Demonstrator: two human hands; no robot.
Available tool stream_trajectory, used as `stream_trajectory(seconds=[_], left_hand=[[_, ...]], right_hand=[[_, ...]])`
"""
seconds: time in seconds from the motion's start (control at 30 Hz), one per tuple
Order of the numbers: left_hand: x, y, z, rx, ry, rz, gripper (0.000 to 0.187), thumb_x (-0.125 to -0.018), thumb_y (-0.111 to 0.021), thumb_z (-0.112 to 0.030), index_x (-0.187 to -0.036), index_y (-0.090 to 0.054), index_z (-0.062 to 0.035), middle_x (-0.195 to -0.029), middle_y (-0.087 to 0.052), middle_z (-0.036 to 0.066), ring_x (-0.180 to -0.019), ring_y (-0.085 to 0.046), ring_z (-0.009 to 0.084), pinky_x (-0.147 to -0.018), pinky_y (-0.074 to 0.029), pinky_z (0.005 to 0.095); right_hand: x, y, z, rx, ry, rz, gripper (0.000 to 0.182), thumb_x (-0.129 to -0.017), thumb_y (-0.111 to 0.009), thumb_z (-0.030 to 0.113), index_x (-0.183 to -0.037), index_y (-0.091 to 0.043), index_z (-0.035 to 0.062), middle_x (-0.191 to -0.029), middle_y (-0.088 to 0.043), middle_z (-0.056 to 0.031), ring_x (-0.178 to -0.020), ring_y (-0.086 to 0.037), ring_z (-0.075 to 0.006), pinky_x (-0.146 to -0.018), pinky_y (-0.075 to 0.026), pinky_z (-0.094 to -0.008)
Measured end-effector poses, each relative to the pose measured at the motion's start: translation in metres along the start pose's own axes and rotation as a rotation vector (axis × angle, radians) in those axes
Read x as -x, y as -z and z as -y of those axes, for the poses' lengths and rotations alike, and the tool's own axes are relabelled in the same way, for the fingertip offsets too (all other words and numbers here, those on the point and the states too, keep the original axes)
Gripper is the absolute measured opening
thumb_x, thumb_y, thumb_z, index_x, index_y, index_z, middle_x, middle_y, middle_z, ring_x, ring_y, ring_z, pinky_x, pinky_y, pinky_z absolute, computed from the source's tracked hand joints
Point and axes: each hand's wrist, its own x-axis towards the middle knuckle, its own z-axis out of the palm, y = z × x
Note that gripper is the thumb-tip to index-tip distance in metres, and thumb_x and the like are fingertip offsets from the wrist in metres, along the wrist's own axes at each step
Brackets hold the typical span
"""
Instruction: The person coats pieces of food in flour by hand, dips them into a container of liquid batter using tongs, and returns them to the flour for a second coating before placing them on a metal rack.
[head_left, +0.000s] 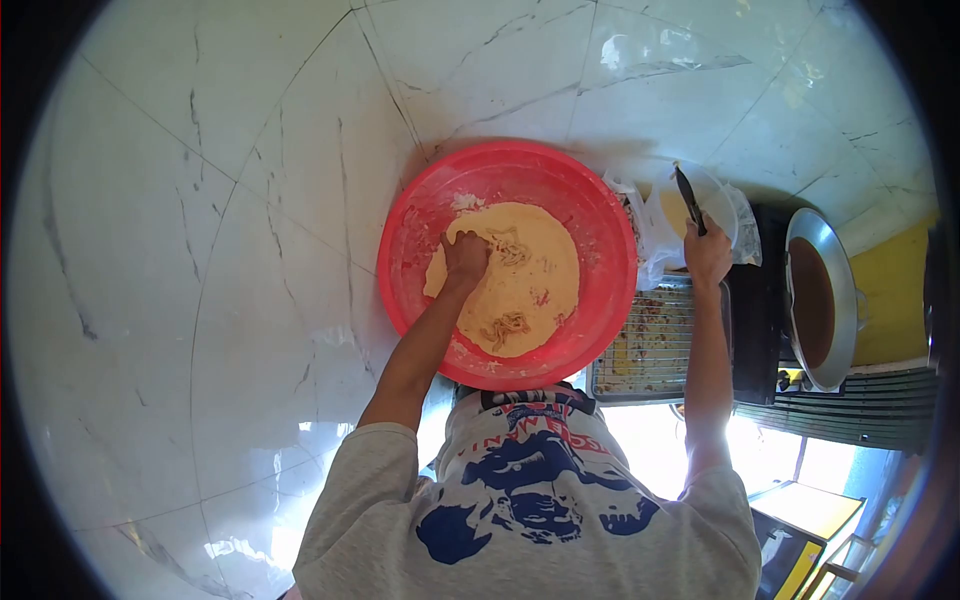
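In the head view, my left hand (466,258) reaches into a large red basin (607,300), its fingers bent and apart, fingertips down at the pale yellow flour (540,290). Two clumps of coated strips, one a stringy clump (511,247) right of my fingers and the other a lower clump (506,328), lie on the flour. My right hand (708,255) is closed round the black handle of tongs (687,192). The tongs point away from me over a white tub (722,190) of pale yellow batter (672,208), with a small light bit at their tip.
Clear plastic bags (652,262) surround the tub. A wire rack on a tray (640,345), scattered with crumbs, sits right of the basin. Farther right, a wide metal pan (845,300) holds brown liquid (810,300). White marbled tiles (250,250) extend behind and left.
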Motion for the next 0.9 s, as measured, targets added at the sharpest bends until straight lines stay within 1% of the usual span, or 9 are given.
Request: stream_trajectory(seconds=[0.17,0.27,0.37,0.47,0.57,0.67,0.77,0.87,0.9], left_hand=[[-0.002,-0.01,-0.002,-0.068,-0.039,-0.058,0.011,-0.084,-0.062,-0.017,-0.084,-0.072,-0.0138,-0.088,-0.063,0.009,-0.098,-0.058,0.0244,-0.101,-0.026,0.0569],[0.002,0.008,-0.006,0.163,-0.043,-0.085,0.018,-0.085,-0.062,-0.013,-0.101,-0.069,-0.0121,-0.092,-0.066,0.006,-0.098,-0.06,0.0247,-0.104,-0.023,0.057],[-0.019,-0.019,0.016,0.639,0.082,-0.1,0.032,-0.084,-0.065,-0.015,-0.116,-0.061,-0.0112,-0.093,-0.069,0.007,-0.092,-0.064,0.0258,-0.103,-0.025,0.0512],[0.006,0.049,-0.002,0.355,0.096,0.173,0.045,-0.084,-0.067,-0.02,-0.125,-0.054,-0.0095,-0.096,-0.07,0.008,-0.091,-0.067,0.0264,-0.101,-0.028,0.0481],[0.014,0.054,0.013,0.48,0.184,0.342,0.047,-0.081,-0.069,-0.024,-0.124,-0.056,-0.0085,-0.099,-0.071,0.008,-0.098,-0.066,0.025,-0.098,-0.029,0.0495],[0.013,-0.01,0.048,0.501,0.191,0.288,0.052,-0.077,-0.073,-0.026,-0.124,-0.058,-0.0079,-0.095,-0.072,0.008,-0.098,-0.066,0.0231,-0.097,-0.031,0.0501],[0.021,-0.001,0.043,0.475,0.247,0.288,0.051,-0.076,-0.074,-0.025,-0.122,-0.06,-0.0073,-0.092,-0.073,0.008,-0.098,-0.066,0.022,-0.097,-0.031,0.0498],[0.022,0.021,0.035,0.511,0.203,0.362,0.046,-0.08,-0.069,-0.022,-0.122,-0.06,-0.0063,-0.094,-0.072,0.009,-0.098,-0.066,0.0224,-0.096,-0.033,0.0493],[0.021,0.02,0.035,0.547,0.199,0.335,0.045,-0.08,-0.069,-0.022,-0.122,-0.061,-0.0057,-0.094,-0.072,0.008,-0.098,-0.066,0.0226,-0.095,-0.035,0.0493]], right_hand=[[-0.01,-0.001,-0.02,0.129,0.026,0.143,0.034,-0.082,-0.063,0.03,-0.112,-0.068,0.0141,-0.097,-0.07,-0.0179,-0.092,-0.067,-0.0391,-0.081,-0.053,-0.0476],[-0.031,0.001,-0.021,0.239,0.031,0.316,0.033,-0.082,-0.061,0.026,-0.111,-0.067,0.0102,-0.104,-0.068,-0.0187,-0.097,-0.065,-0.0392,-0.083,-0.053,-0.0479],[-0.05,-0.014,-0.024,0.339,0.027,0.433,0.033,-0.082,-0.06,0.022,-0.11,-0.066,0.0064,-0.109,-0.066,-0.0191,-0.103,-0.064,-0.0391,-0.087,-0.051,-0.0481],[-0.057,-0.018,-0.019,0.394,0.057,0.504,0.032,-0.081,-0.059,0.019,-0.109,-0.065,0.0044,-0.112,-0.066,-0.0184,-0.105,-0.064,-0.0376,-0.088,-0.051,-0.0475],[-0.063,-0.03,-0.022,0.421,0.088,0.546,0.032,-0.08,-0.06,0.02,-0.108,-0.065,0.0046,-0.113,-0.066,-0.0178,-0.106,-0.064,-0.0367,-0.089,-0.051,-0.0469],[-0.061,-0.031,-0.021,0.431,0.109,0.566,0.031,-0.08,-0.06,0.02,-0.107,-0.066,0.0048,-0.112,-0.067,-0.0175,-0.107,-0.063,-0.0363,-0.089,-0.051,-0.0466],[-0.055,-0.024,-0.015,0.408,0.111,0.536,0.03,-0.081,-0.06,0.02,-0.106,-0.067,0.0053,-0.11,-0.067,-0.0176,-0.105,-0.064,-0.0367,-0.088,-0.051,-0.0466],[-0.052,-0.023,-0.017,0.377,0.1,0.459,0.029,-0.081,-0.059,0.022,-0.105,-0.067,0.0069,-0.108,-0.068,-0.0177,-0.102,-0.065,-0.0372,-0.087,-0.051,-0.0471],[-0.05,-0.025,-0.02,0.364,0.099,0.424,0.028,-0.082,-0.059,0.023,-0.104,-0.068,0.0076,-0.107,-0.068,-0.0177,-0.101,-0.065,-0.0374,-0.086,-0.052,-0.0474]])
